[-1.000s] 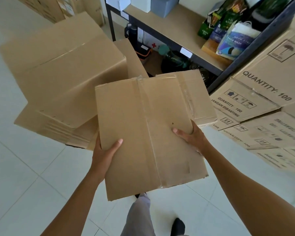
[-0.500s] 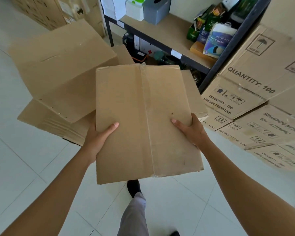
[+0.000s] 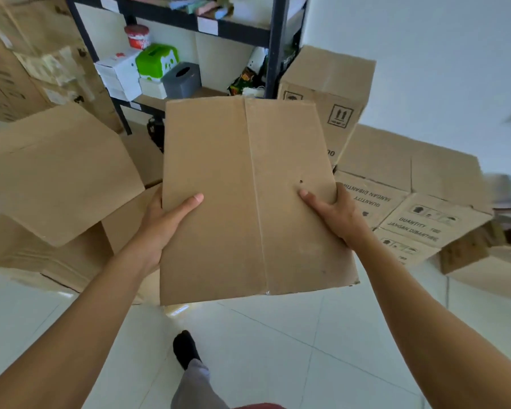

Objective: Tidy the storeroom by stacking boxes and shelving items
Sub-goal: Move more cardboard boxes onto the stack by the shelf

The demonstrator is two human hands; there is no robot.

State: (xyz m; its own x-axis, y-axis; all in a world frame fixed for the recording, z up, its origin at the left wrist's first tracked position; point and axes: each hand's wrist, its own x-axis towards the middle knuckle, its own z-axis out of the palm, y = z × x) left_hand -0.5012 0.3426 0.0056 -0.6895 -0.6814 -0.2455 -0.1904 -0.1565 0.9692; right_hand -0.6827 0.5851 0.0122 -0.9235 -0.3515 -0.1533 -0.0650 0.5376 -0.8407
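Cardboard box (image 3: 248, 196) between both hands, left hand (image 3: 163, 222) and right hand (image 3: 334, 214) gripping its sides

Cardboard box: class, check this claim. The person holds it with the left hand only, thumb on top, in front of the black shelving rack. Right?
No. In the head view both hands hold the cardboard box, left hand and right hand at opposite edges, thumbs on top, before the black shelving rack.

A carton (image 3: 248, 202) is before the rack (image 3: 273, 54), between a left stack (image 3: 56, 178) and a right stack (image 3: 410, 178), both seemingly floor-standing.
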